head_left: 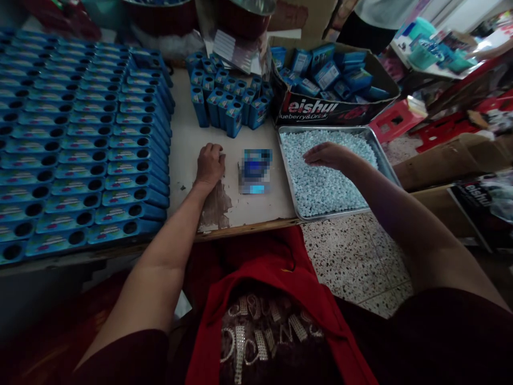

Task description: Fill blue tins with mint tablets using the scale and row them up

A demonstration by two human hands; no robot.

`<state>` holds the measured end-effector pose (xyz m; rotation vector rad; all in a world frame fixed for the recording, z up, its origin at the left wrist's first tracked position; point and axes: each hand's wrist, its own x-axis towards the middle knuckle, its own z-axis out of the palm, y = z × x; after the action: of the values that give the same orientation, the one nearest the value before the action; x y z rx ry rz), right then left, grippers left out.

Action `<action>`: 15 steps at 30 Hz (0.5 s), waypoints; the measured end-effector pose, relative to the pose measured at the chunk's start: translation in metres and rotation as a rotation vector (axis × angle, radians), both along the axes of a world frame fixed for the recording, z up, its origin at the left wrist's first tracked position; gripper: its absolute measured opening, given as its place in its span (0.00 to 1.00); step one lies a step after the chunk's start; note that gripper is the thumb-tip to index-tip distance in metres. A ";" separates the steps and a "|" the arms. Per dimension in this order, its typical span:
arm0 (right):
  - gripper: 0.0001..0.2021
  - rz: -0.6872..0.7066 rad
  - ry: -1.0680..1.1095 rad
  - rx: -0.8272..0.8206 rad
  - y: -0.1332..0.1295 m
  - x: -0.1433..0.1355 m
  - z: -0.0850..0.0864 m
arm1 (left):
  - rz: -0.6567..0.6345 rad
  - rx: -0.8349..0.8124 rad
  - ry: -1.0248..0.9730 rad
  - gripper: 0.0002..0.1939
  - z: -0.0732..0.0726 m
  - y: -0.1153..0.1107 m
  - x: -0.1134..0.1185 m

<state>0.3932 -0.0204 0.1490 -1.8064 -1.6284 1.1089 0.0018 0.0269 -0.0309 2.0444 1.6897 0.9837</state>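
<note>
My left hand rests on the white worktop with its fingers loosely bent and the thumb apart, holding nothing visible. Just right of it is a small blue container, blurred into blocks. My right hand is over the metal tray, its stretched fingers at the surface of the pale blue pellets. Its palm is hidden. Behind the small container stand several blue flip-top containers, upright with round openings on top.
Rows of blue containers cover the left side. An open carton of blue packs stands behind the tray. Pots are at the back. A red stool and cardboard lie to the right. A person is behind the carton.
</note>
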 end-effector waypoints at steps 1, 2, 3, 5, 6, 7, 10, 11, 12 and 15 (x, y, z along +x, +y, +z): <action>0.10 -0.025 0.051 -0.078 -0.001 -0.003 0.002 | 0.006 -0.001 0.005 0.07 0.000 0.000 0.000; 0.10 -0.048 0.106 -0.157 -0.001 -0.009 0.005 | 0.011 -0.001 0.010 0.07 0.001 0.000 0.000; 0.10 -0.052 0.151 -0.207 0.000 -0.017 0.008 | 0.013 -0.001 0.016 0.07 0.002 -0.001 0.000; 0.11 0.014 0.195 -0.163 0.005 -0.037 0.016 | 0.013 -0.002 0.036 0.07 0.004 -0.002 0.000; 0.12 0.060 0.206 -0.126 0.009 -0.048 0.020 | 0.013 -0.004 0.049 0.07 0.005 -0.002 -0.001; 0.12 0.105 0.212 -0.094 0.012 -0.058 0.023 | 0.013 -0.007 0.062 0.07 0.006 -0.003 -0.001; 0.14 0.228 0.173 -0.027 0.021 -0.083 0.028 | 0.016 -0.017 0.073 0.07 0.010 -0.005 0.000; 0.13 0.264 0.136 -0.008 0.023 -0.090 0.029 | 0.017 -0.023 0.065 0.08 0.011 -0.005 0.000; 0.12 0.298 0.089 0.013 0.024 -0.095 0.029 | 0.017 -0.029 0.055 0.08 0.012 -0.005 0.000; 0.08 0.408 -0.074 0.098 0.027 -0.106 0.029 | 0.016 -0.036 0.043 0.07 0.012 -0.005 0.000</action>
<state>0.2873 0.0065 0.1782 -1.5072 -2.1204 1.1120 0.0019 0.0215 -0.0194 2.0460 1.7354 0.9137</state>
